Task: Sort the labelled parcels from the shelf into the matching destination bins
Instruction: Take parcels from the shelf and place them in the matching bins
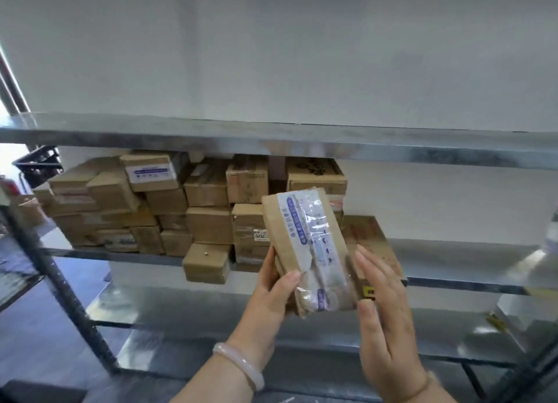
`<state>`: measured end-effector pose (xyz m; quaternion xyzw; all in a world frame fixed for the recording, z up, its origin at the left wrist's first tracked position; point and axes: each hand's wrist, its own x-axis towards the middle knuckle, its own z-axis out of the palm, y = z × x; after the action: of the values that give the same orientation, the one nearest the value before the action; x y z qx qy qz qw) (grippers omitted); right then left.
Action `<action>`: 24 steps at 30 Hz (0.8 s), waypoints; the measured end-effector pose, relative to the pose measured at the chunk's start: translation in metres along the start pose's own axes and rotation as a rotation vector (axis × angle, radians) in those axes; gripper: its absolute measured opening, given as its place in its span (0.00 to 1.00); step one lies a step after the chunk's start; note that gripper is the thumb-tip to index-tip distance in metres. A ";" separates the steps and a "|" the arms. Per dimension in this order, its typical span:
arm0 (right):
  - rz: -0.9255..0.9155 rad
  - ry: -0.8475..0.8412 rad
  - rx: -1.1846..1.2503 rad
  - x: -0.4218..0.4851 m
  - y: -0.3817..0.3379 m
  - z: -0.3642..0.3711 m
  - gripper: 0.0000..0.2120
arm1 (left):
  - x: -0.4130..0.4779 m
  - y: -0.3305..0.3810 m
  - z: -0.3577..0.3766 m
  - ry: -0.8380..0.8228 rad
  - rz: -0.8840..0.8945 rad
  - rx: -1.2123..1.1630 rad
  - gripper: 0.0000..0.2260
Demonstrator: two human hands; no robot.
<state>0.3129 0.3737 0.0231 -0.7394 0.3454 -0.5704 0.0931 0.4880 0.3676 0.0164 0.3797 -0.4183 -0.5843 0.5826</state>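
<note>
Taped cardboard parcel (308,248) upright at frame centre, left hand (271,294) gripping its lower left edge, thumb curled over the front, right hand (383,318) beside its right edge, fingers straight and together, stacked cardboard boxes (181,203) on metal shelf (453,269) behind.

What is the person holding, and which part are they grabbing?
A brown labelled parcel. The left hand grips its lower left edge, thumb across the front. The right hand is open beside its lower right edge; whether it touches cannot be told.
</note>
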 end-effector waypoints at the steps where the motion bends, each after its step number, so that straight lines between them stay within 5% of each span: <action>1: 0.070 0.006 0.066 0.000 -0.008 0.011 0.22 | -0.013 0.003 -0.016 0.051 -0.029 -0.071 0.35; 3: 0.348 -0.031 0.236 0.005 -0.026 0.036 0.21 | -0.037 0.010 -0.048 0.134 -0.064 -0.238 0.32; 7: 0.761 -0.444 0.608 0.010 -0.050 0.096 0.23 | -0.083 0.033 -0.097 0.232 -0.063 -0.416 0.28; 10: 0.772 -0.543 0.668 0.004 -0.065 0.142 0.30 | -0.109 0.049 -0.130 0.450 -0.044 -0.366 0.25; 14: 0.649 -0.566 0.667 0.008 -0.091 0.198 0.17 | -0.143 0.064 -0.183 0.770 0.076 0.022 0.16; 20: 0.512 -0.715 0.657 0.015 -0.130 0.292 0.23 | -0.173 0.087 -0.243 0.838 0.144 0.225 0.43; 24: 0.465 -0.837 0.718 0.034 -0.149 0.356 0.25 | -0.173 0.108 -0.292 0.975 0.189 0.185 0.39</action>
<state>0.6998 0.3727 0.0107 -0.7286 0.2176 -0.2763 0.5878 0.8052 0.5294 0.0041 0.6190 -0.1802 -0.2440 0.7245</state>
